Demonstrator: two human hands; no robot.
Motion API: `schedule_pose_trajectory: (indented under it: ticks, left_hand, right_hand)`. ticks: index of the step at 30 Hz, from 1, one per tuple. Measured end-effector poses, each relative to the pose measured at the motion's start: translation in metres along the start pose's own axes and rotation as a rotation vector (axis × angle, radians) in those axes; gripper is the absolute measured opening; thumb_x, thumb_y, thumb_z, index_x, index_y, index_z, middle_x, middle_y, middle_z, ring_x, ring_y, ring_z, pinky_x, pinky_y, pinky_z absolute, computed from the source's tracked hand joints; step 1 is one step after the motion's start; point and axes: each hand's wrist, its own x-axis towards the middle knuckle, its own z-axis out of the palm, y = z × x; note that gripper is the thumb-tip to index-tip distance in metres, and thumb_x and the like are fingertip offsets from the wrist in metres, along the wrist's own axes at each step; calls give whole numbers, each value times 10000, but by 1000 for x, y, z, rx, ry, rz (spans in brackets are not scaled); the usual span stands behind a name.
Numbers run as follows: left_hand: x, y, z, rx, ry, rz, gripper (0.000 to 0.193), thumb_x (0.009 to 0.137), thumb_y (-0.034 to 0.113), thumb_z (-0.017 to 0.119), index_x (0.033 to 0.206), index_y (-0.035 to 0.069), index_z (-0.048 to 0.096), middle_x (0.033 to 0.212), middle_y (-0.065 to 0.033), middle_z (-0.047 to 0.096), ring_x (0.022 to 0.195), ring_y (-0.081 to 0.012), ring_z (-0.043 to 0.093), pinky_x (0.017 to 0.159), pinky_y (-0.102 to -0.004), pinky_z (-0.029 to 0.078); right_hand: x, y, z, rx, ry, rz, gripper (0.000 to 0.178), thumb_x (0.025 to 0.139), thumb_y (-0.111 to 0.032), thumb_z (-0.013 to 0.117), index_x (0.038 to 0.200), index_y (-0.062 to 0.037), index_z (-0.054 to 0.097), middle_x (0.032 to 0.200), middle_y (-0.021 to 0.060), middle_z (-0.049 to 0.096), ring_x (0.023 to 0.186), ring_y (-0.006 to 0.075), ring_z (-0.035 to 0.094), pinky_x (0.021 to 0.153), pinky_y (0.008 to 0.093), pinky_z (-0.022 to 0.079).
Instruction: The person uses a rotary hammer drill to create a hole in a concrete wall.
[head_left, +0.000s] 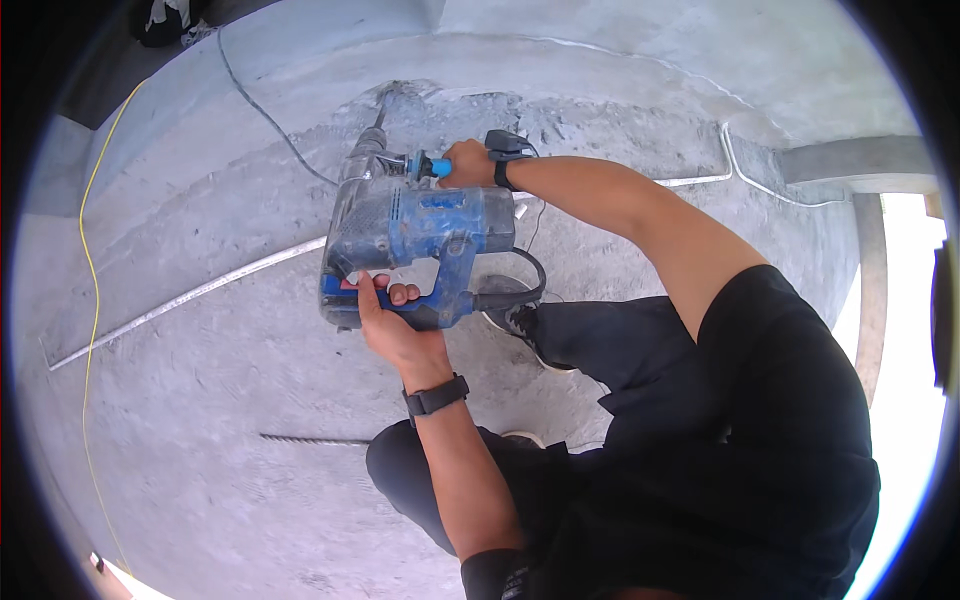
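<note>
A blue and grey rotary hammer (430, 222) lies across the middle of the view, streaked with dust. My left hand (395, 325) is wrapped round its rear handle, with a finger by the red trigger. Higher up, my right hand (466, 165) grips the bright blue side handle (435, 167). From the chuck, a steel bit (383, 108) points away from me to the chipped concrete at the foot of the wall. Whether the bit's tip touches the concrete, I cannot tell.
Rough concrete floor (230, 500) meets a low wall (600, 70). Whitish conduit (200, 294) crosses behind the hammer. A yellow cord (90, 260) runs down the left, and a grey cable (262, 115) hangs over the wall. One long spiral drill bit (315, 440) lies beside my knee.
</note>
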Motion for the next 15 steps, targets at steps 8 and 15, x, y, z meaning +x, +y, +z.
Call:
schedule_pose_trajectory:
  ticks: [8, 15]
  left_hand:
    - [3, -10, 4, 8, 77, 30, 139, 917, 171, 595, 943, 47, 537, 757, -14, 495, 557, -105, 433, 515, -286, 398]
    - [-8, 3, 16, 73, 119, 39, 177, 917, 153, 581, 1070, 95, 513, 864, -19, 519, 576, -89, 432, 525, -255, 408]
  right_hand:
    - [3, 7, -2, -31, 14, -2, 363, 662, -394, 770, 787, -58, 714, 711, 163, 674, 700, 318, 673, 680, 391, 527]
    - [-8, -1, -4, 75, -63, 37, 402, 661, -410, 776, 809, -41, 710, 723, 167, 675, 700, 313, 673, 669, 380, 521]
